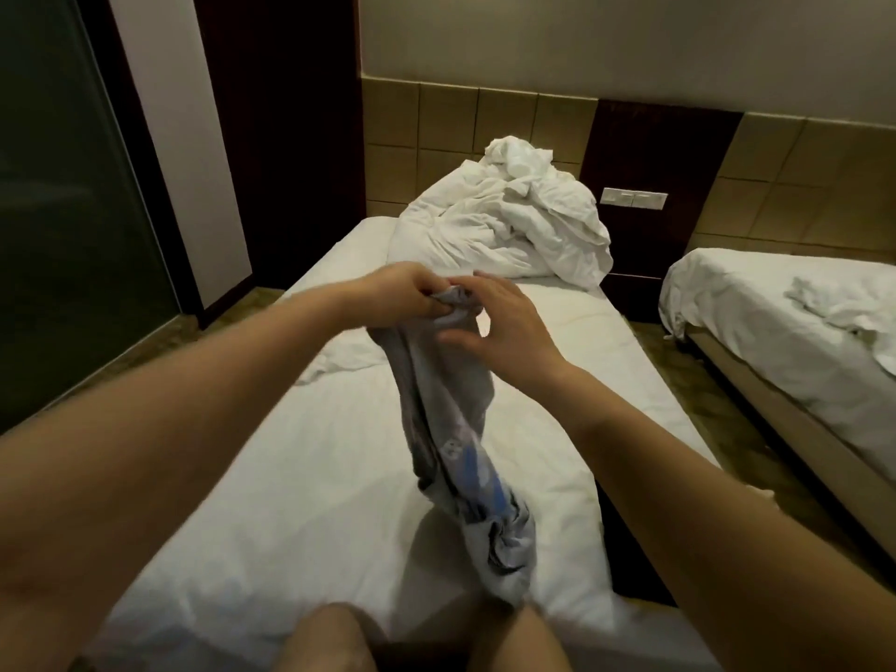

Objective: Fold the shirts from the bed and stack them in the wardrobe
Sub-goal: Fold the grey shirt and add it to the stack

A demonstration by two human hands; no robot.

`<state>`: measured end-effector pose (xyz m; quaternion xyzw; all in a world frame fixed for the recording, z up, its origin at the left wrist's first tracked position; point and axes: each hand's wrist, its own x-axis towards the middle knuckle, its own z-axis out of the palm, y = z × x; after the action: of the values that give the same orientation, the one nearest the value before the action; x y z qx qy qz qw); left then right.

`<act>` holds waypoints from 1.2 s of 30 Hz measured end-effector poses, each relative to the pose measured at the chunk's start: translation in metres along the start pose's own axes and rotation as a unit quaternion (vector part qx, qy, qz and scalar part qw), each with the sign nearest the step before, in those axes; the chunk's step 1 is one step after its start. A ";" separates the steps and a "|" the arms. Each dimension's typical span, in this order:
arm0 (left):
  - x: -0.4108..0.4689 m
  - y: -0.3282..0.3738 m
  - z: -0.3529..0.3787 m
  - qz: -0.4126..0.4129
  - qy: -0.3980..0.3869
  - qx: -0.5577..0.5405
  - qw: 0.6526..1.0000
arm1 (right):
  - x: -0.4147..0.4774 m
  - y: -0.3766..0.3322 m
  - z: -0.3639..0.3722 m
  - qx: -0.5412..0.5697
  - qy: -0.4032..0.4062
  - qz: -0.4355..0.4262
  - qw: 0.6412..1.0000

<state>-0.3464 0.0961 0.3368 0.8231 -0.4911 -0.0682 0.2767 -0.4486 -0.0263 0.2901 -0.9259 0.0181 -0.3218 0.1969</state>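
A grey shirt (451,419) with a blue and white print hangs bunched above the bed (300,458), its lower end crumpled on the white sheet near my knees. My left hand (407,295) grips the shirt's top edge with curled fingers. My right hand (504,322) is right beside it, fingers spread and loosely bent at the same top edge; the thumb touches the cloth just below. Whether the right fingers pinch the fabric is unclear.
A heap of white bedding (509,225) lies at the head of the bed. A second bed (785,332) stands to the right across a narrow floor gap. Dark wooden panels and a glass door (63,211) are to the left. A switch plate (632,198) sits on the headboard wall.
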 end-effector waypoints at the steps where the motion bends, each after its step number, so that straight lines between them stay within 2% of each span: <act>1: 0.001 0.007 -0.013 -0.001 -0.009 0.008 1.000 | 0.005 -0.004 -0.003 0.035 0.029 0.017 0.999; 3: 0.005 0.016 -0.031 -0.002 0.007 -0.012 1.000 | 0.020 -0.012 -0.014 0.095 0.056 0.065 0.992; 6: 0.004 0.015 -0.032 -0.003 0.065 -0.174 0.983 | 0.043 -0.023 -0.031 0.073 0.085 0.062 0.992; 8: -0.003 0.001 -0.011 -0.039 0.067 -0.258 0.963 | 0.054 -0.025 -0.040 0.062 0.118 0.050 0.990; 10: -0.015 -0.009 0.022 -0.076 0.067 -0.276 0.956 | 0.060 -0.025 -0.048 0.067 0.140 0.056 0.986; 12: -0.023 -0.013 0.044 -0.095 0.107 -0.311 0.940 | 0.061 -0.023 -0.055 0.082 0.153 0.094 0.980; 15: -0.020 -0.014 0.029 -0.087 0.187 -0.363 0.909 | 0.059 -0.013 -0.069 0.144 0.096 0.179 0.968; 18: -0.009 -0.001 -0.012 -0.035 0.170 -0.314 0.933 | 0.050 -0.011 -0.092 0.181 -0.059 0.201 0.961; 19: -0.007 0.007 -0.028 -0.018 0.159 -0.286 0.945 | 0.051 -0.014 -0.101 0.173 -0.083 0.191 0.963; 20: -0.005 0.017 -0.043 -0.007 0.149 -0.259 0.954 | 0.055 -0.017 -0.111 0.168 -0.071 0.173 0.968; 24: 0.004 0.053 -0.103 0.006 0.168 -0.156 0.973 | 0.098 -0.038 -0.158 0.162 0.110 0.097 0.976; 28: 0.009 0.065 -0.128 0.003 0.216 -0.037 0.976 | 0.136 -0.066 -0.182 0.066 0.125 0.082 0.987; 30: 0.007 0.056 -0.118 -0.014 0.201 0.012 0.979 | 0.142 -0.075 -0.187 0.032 0.103 0.075 0.991; 33: 0.001 0.015 -0.089 -0.080 0.171 0.073 0.979 | 0.132 -0.080 -0.194 -0.067 -0.030 0.070 0.995; 34: -0.001 -0.002 -0.082 -0.108 0.167 0.078 0.977 | 0.127 -0.080 -0.195 -0.126 -0.069 0.064 0.988; 36: -0.007 -0.030 -0.072 -0.156 0.181 0.022 0.971 | 0.117 -0.077 -0.197 -0.189 -0.074 0.038 0.978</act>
<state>-0.2995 0.1409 0.3807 0.8939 -0.3002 0.0503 0.3292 -0.4814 -0.0441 0.5288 -0.9662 0.0993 -0.2358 0.0312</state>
